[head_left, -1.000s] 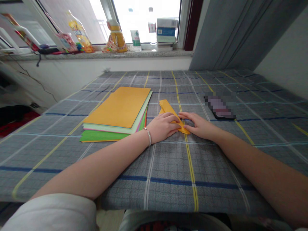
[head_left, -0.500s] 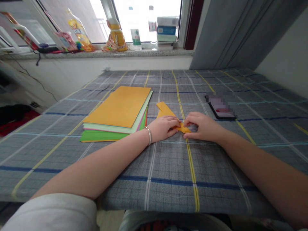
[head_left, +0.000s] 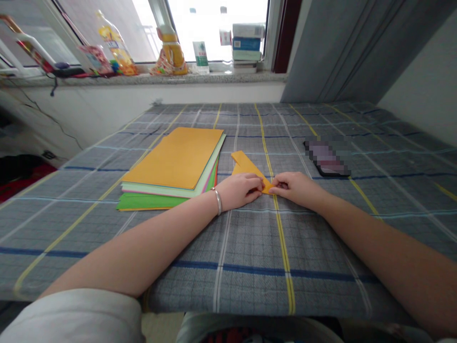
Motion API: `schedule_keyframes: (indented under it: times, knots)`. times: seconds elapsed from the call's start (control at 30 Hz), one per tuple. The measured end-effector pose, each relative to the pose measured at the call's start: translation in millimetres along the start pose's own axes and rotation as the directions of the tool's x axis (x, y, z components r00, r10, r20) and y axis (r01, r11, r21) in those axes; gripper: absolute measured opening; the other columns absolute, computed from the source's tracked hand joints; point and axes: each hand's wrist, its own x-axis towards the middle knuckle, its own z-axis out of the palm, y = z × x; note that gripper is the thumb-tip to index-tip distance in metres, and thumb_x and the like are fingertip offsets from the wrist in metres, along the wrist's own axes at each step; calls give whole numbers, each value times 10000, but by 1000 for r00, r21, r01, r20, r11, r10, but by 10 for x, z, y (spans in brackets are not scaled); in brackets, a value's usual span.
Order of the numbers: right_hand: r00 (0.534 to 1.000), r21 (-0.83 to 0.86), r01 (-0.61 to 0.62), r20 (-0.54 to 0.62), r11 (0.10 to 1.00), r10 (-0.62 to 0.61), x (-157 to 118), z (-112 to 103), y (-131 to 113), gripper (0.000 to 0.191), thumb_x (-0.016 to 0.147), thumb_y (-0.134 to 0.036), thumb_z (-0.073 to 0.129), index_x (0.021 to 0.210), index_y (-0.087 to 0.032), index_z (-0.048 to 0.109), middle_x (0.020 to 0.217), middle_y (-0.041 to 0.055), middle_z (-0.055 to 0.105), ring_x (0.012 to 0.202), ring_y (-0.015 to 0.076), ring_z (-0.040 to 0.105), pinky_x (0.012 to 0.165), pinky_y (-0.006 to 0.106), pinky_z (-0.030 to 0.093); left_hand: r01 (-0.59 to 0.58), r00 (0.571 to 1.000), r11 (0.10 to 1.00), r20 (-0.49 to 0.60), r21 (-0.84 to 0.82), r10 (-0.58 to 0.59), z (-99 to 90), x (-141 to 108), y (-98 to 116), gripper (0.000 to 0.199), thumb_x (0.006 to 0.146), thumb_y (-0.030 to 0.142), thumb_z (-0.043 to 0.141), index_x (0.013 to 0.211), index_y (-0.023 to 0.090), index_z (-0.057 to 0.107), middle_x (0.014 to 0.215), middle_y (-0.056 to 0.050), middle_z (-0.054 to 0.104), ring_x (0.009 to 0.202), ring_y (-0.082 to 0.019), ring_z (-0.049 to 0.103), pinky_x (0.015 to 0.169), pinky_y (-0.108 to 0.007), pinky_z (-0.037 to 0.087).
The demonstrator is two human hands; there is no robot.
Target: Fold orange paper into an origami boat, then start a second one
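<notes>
A folded piece of orange paper [head_left: 249,165] lies on the checked tablecloth, its narrow upper end pointing away from me. My left hand [head_left: 240,190], with a silver bangle at the wrist, rests on its lower left side, the fingers curled over it and partly hiding it. At the lower right corner, my right hand [head_left: 298,187] pinches the paper between thumb and fingertips. Just left of the folded piece sits a stack of coloured paper [head_left: 174,159], orange on top, with pale green, pink and green sheets beneath.
A phone [head_left: 326,159] lies on the tablecloth [head_left: 246,247] to the right, its screen blurred out. Bottles, packets and a stack of boxes [head_left: 247,45] stand on the windowsill [head_left: 214,78] behind the table. A grey curtain [head_left: 332,47] hangs at the back right.
My right hand's thumb and fingers have closed on the paper's right corner. A flap that stuck out there now lies folded in. The left hand has shifted slightly left.
</notes>
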Motion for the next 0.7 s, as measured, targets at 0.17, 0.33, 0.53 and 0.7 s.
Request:
schedule_keyframes:
  times: [0.17, 0.33, 0.53, 0.7]
  knots:
    - [1000, 13, -22, 0, 1000, 22, 12, 9, 25, 175, 827, -342, 636, 699, -226, 610, 642, -15, 620, 620, 150, 547, 579, 283, 363, -26, 999, 997, 47, 79, 23, -41, -22, 30, 188, 937, 195, 469, 1033, 153, 625, 1097, -94, 668, 1042, -191, 635, 929, -340, 514]
    - [999, 8, -40, 0, 999, 40, 11, 11, 30, 163, 818, -338, 640, 706, -225, 602, 631, -14, 613, 608, 149, 547, 573, 281, 380, -164, 983, 978, 107, 126, 151, -87, -41, 16, 328, 960, 201, 435, 1225, 167, 626, 1219, -115, 619, 1155, -200, 587, 1030, -350, 470]
    - [999, -82, 19, -48, 996, -23, 19, -9, 33, 120, 817, -243, 617, 705, -217, 582, 684, 7, 623, 652, 156, 553, 604, 286, 396, -194, 976, 962, 134, 192, 170, -107, -39, 23, 340, 952, 208, 454, 1233, 171, 640, 1237, -109, 629, 1155, -215, 592, 1031, -372, 476]
    - [994, 75, -10, -105, 997, 18, -5, -18, 144, 43, 811, -231, 607, 776, -208, 617, 666, -3, 613, 614, 141, 556, 585, 272, 423, -238, 967, 949, 145, 206, 211, -96, -26, 11, 330, 950, 211, 466, 1240, 166, 618, 1302, -73, 630, 1197, -214, 565, 1059, -377, 448]
